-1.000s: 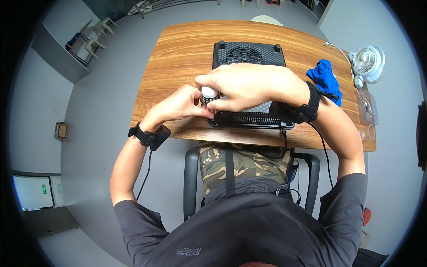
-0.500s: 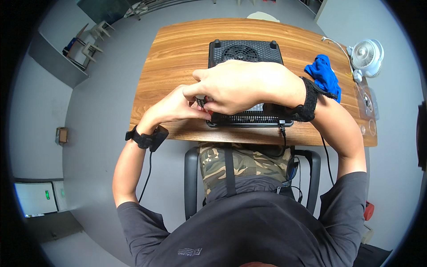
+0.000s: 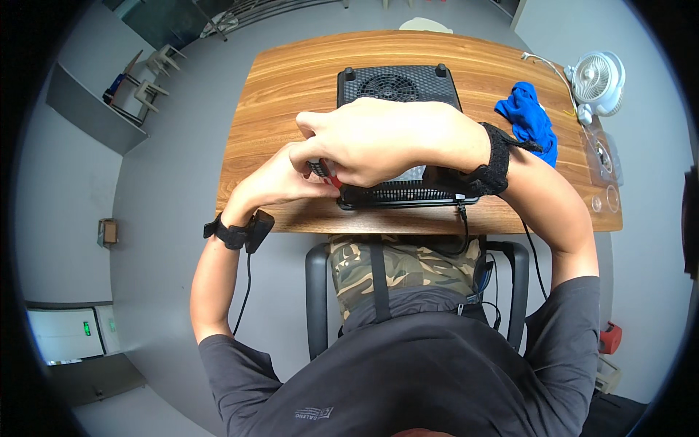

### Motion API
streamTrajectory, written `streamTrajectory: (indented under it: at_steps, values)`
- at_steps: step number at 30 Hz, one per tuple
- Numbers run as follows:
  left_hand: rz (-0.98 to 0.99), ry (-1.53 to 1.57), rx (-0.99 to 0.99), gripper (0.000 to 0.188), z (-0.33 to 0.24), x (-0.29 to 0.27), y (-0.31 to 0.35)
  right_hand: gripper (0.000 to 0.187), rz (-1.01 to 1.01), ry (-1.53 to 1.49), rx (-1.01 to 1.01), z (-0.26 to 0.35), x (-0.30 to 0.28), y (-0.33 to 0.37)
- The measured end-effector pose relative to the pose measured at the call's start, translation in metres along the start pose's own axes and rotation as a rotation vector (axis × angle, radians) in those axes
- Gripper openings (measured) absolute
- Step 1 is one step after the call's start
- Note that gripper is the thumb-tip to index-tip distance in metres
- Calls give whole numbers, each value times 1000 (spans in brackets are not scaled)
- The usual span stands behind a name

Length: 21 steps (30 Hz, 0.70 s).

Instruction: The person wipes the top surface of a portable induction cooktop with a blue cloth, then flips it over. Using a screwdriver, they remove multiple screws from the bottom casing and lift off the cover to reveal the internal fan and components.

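A black boxy appliance (image 3: 429,87) with a round fan grille, corner feet and a slotted near edge lies underside up on the wooden table (image 3: 277,80). My right hand (image 3: 393,138) reaches across it, fingers curled down at its near left corner. There my left hand (image 3: 280,178) meets it, thumb pointing right along the corner. Between the hands shows a small red piece (image 3: 333,177) beside a dark, grid-patterned bit (image 3: 318,168); what kind of thing they belong to is hidden. Both hands are closed around this spot. The fingertips are mostly covered by my right hand.
A black cord (image 3: 463,215) hangs from the appliance's near edge over the table edge. At the right lie a blue cloth (image 3: 528,120), a white fan (image 3: 597,81) and a clear plastic tray (image 3: 603,156). Chair armrests (image 3: 316,298) flank my legs. Black straps with cables circle both wrists.
My right hand has shifted and turned slightly, and more of the red piece shows between the hands. The whole view has moved a little. Both hands stay at the same corner.
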<state>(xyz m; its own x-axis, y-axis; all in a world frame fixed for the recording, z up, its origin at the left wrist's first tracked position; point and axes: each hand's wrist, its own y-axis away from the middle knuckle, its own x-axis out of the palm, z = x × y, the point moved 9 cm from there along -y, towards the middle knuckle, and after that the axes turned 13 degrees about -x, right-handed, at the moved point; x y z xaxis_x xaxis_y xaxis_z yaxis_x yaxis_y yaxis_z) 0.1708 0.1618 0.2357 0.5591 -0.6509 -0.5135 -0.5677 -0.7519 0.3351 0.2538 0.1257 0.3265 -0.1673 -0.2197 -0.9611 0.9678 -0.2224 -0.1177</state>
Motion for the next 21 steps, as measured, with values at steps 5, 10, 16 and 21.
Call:
streamTrajectory:
  at_steps: [5, 10, 16, 21]
  values:
    - [-84, -76, 39, 51, -4, -7, -2, 39, -150, 123, 33, -6, -4, -2]
    - [-74, -106, 33, 54, -3, -2, -5, 36, -130, 140, 13, -10, -1, -6]
    - [3, 17, -4, 49, 5, -1, -1, 32, -92, -35, -74, 0, 0, -1]
    - [-85, -123, 30, 57, -6, -7, -2, 34, -212, 86, -24, -8, 0, -1]
